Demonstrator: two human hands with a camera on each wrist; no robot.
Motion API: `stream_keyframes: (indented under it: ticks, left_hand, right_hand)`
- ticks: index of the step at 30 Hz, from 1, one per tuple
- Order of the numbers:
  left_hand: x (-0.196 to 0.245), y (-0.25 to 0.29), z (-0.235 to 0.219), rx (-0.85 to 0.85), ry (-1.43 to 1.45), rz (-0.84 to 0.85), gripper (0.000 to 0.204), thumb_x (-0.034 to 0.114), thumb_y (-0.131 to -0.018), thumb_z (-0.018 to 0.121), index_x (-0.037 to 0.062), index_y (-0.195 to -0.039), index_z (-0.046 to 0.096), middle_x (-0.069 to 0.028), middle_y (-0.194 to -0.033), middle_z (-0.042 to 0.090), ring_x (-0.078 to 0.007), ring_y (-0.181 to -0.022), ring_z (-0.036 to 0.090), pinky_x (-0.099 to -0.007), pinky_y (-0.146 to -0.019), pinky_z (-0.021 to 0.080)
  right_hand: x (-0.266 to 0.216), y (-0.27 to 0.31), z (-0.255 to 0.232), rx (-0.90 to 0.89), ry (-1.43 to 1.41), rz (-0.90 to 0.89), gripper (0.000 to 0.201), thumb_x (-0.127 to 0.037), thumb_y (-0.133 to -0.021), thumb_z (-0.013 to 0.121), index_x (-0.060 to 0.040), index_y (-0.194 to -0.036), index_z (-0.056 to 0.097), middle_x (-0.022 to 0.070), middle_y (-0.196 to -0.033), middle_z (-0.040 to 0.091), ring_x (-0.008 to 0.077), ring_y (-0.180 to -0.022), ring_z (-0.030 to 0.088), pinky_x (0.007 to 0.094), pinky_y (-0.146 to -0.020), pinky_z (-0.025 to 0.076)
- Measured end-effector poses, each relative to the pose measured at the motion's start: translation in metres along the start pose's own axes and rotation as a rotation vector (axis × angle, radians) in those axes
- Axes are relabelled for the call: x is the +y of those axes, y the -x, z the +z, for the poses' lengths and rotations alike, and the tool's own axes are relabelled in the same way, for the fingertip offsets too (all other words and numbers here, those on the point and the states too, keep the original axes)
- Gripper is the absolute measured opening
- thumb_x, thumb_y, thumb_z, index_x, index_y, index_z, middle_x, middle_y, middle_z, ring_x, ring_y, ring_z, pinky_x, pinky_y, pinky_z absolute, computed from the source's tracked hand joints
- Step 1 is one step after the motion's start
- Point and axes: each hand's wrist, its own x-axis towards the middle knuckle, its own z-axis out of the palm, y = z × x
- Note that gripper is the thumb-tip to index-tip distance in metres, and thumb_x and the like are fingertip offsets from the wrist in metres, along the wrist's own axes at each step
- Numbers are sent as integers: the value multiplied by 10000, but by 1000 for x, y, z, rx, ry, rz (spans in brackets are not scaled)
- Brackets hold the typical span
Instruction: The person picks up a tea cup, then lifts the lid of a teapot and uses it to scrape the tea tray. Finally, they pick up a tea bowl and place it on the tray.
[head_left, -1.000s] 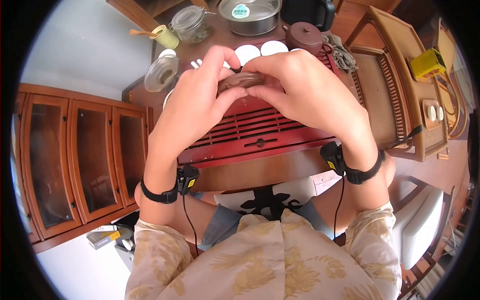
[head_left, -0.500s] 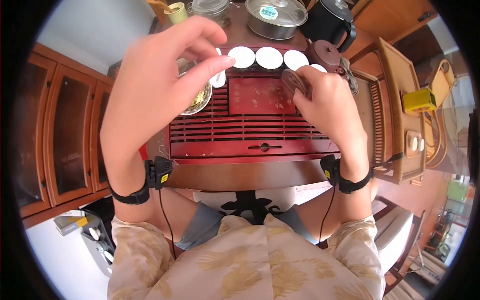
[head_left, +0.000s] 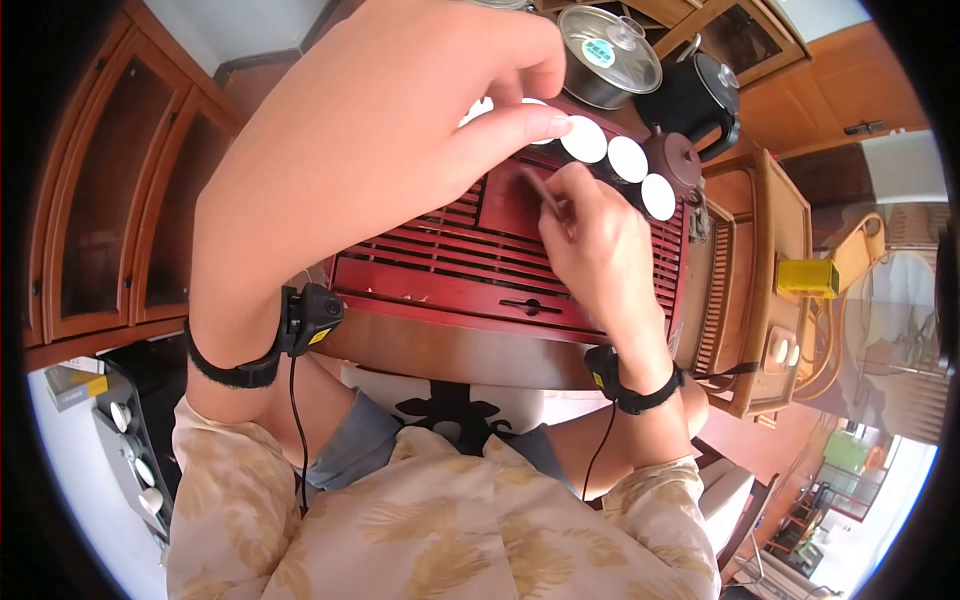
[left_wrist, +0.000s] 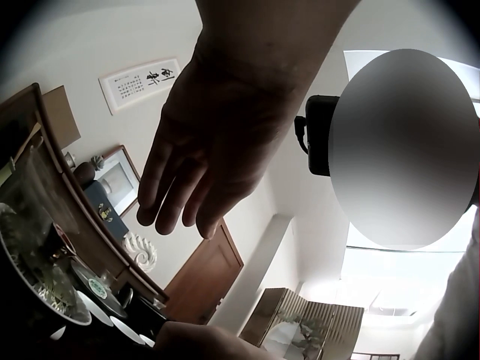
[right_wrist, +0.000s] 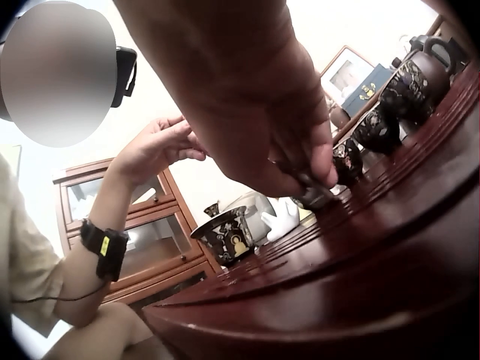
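One slim brown piece (head_left: 543,194) pinched between thumb and fingers of right hand (head_left: 603,240), grip nearly closed, low over red slatted tray (head_left: 430,292), inward of far edge. Contact with slats: cannot tell. Left hand (head_left: 400,110) empty, fingers loosely bent, thumb apart, above tray's far left part. Risks: thin pinch may slip and drop piece; either hand, if swung outward, could tip white-lined cups (head_left: 583,139) along far edge.

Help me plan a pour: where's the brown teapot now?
In the head view, the brown teapot stands on the person's right, between the rightmost white-lined cup and the black kettle.
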Motion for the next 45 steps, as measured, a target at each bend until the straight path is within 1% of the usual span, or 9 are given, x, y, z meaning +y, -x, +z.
stream_keyframes:
  ticks: [1,6,8,15,19,25,28,38,45]
  left_hand:
    - [-1,0,0,8,-15,21,188,157,-973,793,4,-1064,734,-121,-928,777,-222,-903,786,-318,-799,580]
    - [-2,-1,-1,9,-52,54,197,186,-978,788,18,-1064,736,-130,-903,762,-243,-865,780,-323,-761,573]
    - [8,-6,-21,-84,-9,59,224,236,-1021,758,12,-1022,757,-119,-833,778,-242,-685,730,-344,-650,539]
    - [10,-5,-20,-127,-93,69,244,256,-1054,718,19,-1005,742,-116,-767,762,-271,-600,696,-370,-621,523]
    - [12,-4,-21,-109,-106,84,245,257,-1058,714,19,-1003,740,-115,-761,753,-268,-605,695,-371,-627,527]
    - [15,-7,-33,-185,-15,56,250,257,-1061,711,15,-1009,741,-116,-770,753,-274,-611,695,-379,-633,532]
    - [15,-6,-24,-161,-103,43,251,258,-1062,710,14,-1017,745,-120,-767,751,-277,-613,695,-384,-644,534]
    - [12,-5,-20,-158,-127,54,262,273,-1065,714,17,-1034,761,-120,-762,752,-277,-598,684,-390,-639,519]
    - [25,-8,-28,-178,-131,56,256,272,-1052,732,18,-1037,764,-120,-768,758,-273,-608,695,-372,-637,524]
  right_hand:
    - [-6,-1,2,-16,2,-26,147,-19,-926,750,-54,-1035,657,136,-889,724,343,-749,714,441,-667,576]
    - [-6,-3,10,50,-87,-67,163,16,-912,765,-40,-1062,735,147,-951,748,348,-861,737,445,-746,600]
    - [-1,-4,16,116,-162,-74,150,34,-904,728,-45,-1030,712,155,-907,734,371,-879,718,480,-761,599]
    - [3,0,-2,-98,-218,-34,177,82,-874,706,-11,-1025,703,186,-956,765,415,-940,745,481,-825,614]
    - [-9,2,-32,-408,-270,-14,193,93,-867,772,31,-1047,737,165,-1040,806,334,-1008,794,371,-864,623]
    - [-22,-2,-25,-245,-346,255,263,46,-924,788,32,-1179,723,167,-1013,807,220,-988,803,344,-878,629]
    - [-11,3,-5,-124,-520,167,293,-23,-926,762,17,-1211,707,286,-1010,769,419,-1000,794,424,-878,619]
    - [17,-2,-51,-341,-165,432,351,-102,-872,788,15,-1199,741,263,-986,787,403,-922,792,433,-834,609]
    - [9,-5,-54,-235,-194,362,262,-96,-882,808,-15,-1130,783,214,-936,788,368,-860,784,426,-793,600]
